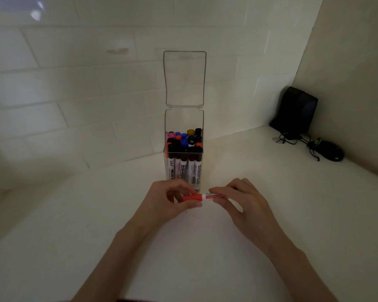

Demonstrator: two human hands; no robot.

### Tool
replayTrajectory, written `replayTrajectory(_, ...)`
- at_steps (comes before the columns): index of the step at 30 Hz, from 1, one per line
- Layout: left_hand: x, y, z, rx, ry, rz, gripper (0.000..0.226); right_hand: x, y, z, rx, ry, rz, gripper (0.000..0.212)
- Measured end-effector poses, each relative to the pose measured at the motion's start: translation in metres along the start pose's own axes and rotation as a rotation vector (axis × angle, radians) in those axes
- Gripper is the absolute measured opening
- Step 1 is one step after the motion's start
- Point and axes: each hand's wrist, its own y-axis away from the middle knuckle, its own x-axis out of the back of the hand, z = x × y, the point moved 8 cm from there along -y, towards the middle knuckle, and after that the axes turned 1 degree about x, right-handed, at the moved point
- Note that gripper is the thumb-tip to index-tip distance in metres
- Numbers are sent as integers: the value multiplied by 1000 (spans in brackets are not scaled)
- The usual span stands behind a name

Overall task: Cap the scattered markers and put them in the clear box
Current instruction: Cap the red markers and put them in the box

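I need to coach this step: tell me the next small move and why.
Probably lift the red-capped white marker, held level between the left hand and right hand, and stand it in the clear plastic box. Its cap looks seated, the hinged lid stands open, and no loose markers show.

The fingers [222,194] hide the red marker's [203,196] far end; the clear box's [183,127] base seems hidden behind both hands.
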Motion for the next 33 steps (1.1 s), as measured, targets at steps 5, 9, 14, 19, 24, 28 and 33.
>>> replayTrajectory(5, -4, 1, 1, -5, 114, 87, 19, -2, 2, -1, -18, -10, 50, 30)
replayTrajectory(9, -15, 2, 5, -33, 89, 109, 17, -3, 5, -2, -14, 31, 91, 28)
replayTrajectory(14, -17, 0, 7, -150, -101, 68, 20, -20, 8, 4, -28, 30, -130, 30)
replayTrajectory(19, 20, 12, 34, -305, -184, 427, 30, -18, 8, 6, -95, -138, -162, 18)
replayTrajectory(24, 59, -21, -3, -21, 125, 495, 96, 28, -14, 20, -281, -350, 133, 14)
replayTrajectory(28, 26, -48, -30, 152, 344, 126, 133, 64, -41, 15, -362, -593, 324, 19)
replayTrajectory(33, 15, -48, -33, 139, 311, 154, 96, 99, -79, -14, -262, -776, 422, 51)
